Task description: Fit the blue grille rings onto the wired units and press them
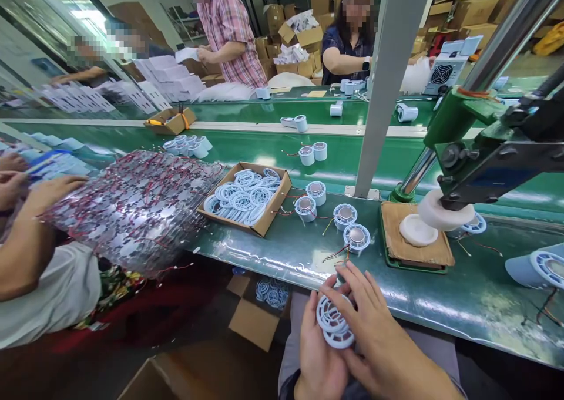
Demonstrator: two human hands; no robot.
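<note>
Between my two hands, just off the bench's front edge, are a few light-blue plastic rings (338,336) with spokes, overlapping one another. My left hand (314,353) cups them from below and the left side. Over their right side curls my right hand (374,323), its fingers partly covering them. Right beyond my fingertips stands a round light-blue motor housing (356,237) with a silver centre and loose wires. Another such housing (345,215) touches it from behind. A cardboard tray (263,227) of similar rings lies farther left on the bench.
At right, a green press (403,191) holds a white round pad above a wooden base (418,259). A grey post (383,83) rises from the bench. Wired metal parts (136,212) are piled at left beside a co-worker's arm (26,241). An open carton (253,323) sits below.
</note>
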